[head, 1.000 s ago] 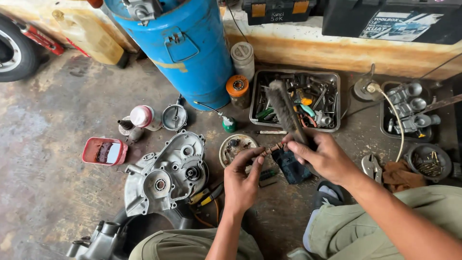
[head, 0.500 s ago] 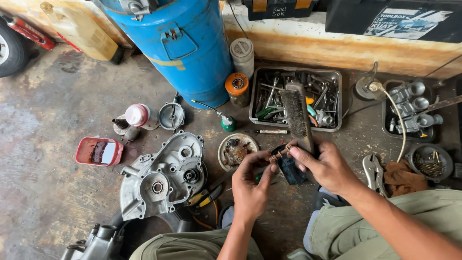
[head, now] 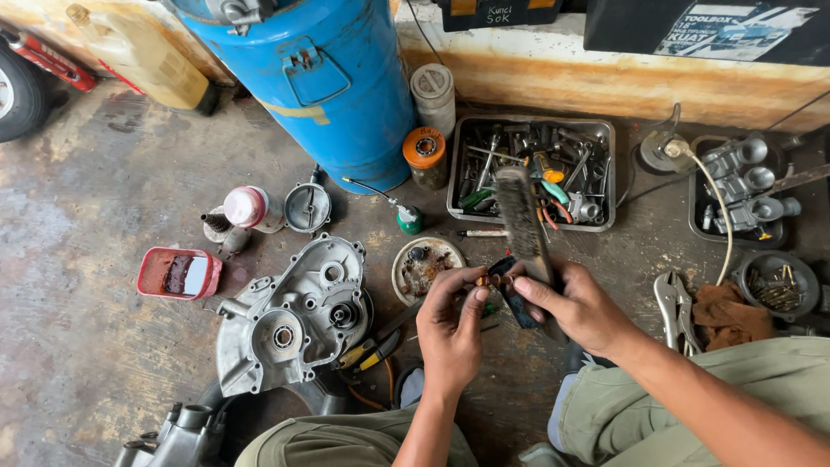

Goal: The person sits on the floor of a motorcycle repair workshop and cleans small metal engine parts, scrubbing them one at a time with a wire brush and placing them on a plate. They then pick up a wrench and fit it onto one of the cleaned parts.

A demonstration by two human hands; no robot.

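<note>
Both hands are gripping a small part and a brush over a workshop floor.

The left hand [head: 451, 324] is pinching a small rusty part [head: 486, 280] between its fingertips; the right hand [head: 577, 304] is clamping a wire brush [head: 521, 220] just beside it, above the round dish [head: 425, 267], near the engine cover [head: 290, 320] and tool tray [head: 536, 173].
</note>
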